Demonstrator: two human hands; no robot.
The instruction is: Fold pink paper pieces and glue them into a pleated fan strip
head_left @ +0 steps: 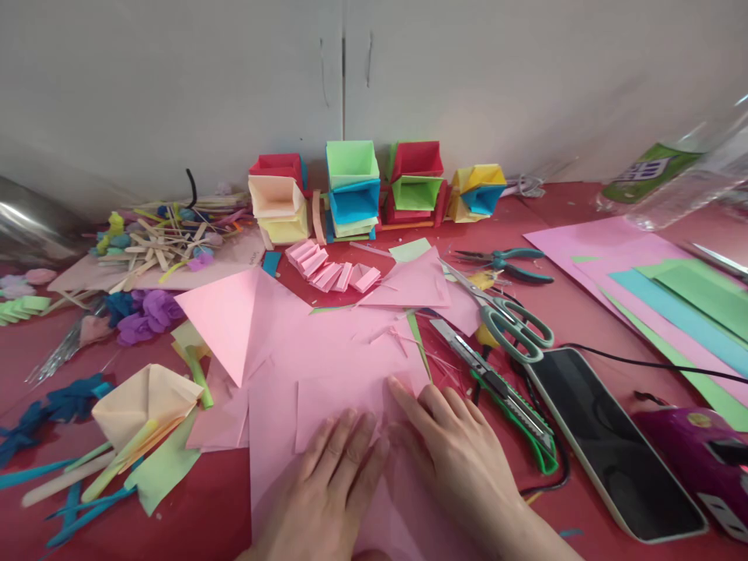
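Observation:
A smaller pink piece of paper [327, 399] lies on a larger pink sheet [280, 483] in front of me. My left hand [336, 479] rests flat on it, fingers stretched out side by side. Across from it, my right hand [447, 436] presses on the right part of the piece, with the index finger extended and the other fingers bent a little. Its thumb lies low against the paper, near the left fingertips. Thin pink strips [403, 343] are scattered just beyond the hands. A folded pink paper triangle [225, 315] stands at the sheet's left edge.
To the right lie a utility knife [502, 397], scissors [514, 323], pliers [508, 261], a phone [619, 444] and a purple tool [701, 460]. Folded paper boxes [354, 187] line the wall. Paper scraps [164, 467] cover the left, coloured sheets [672, 288] the far right.

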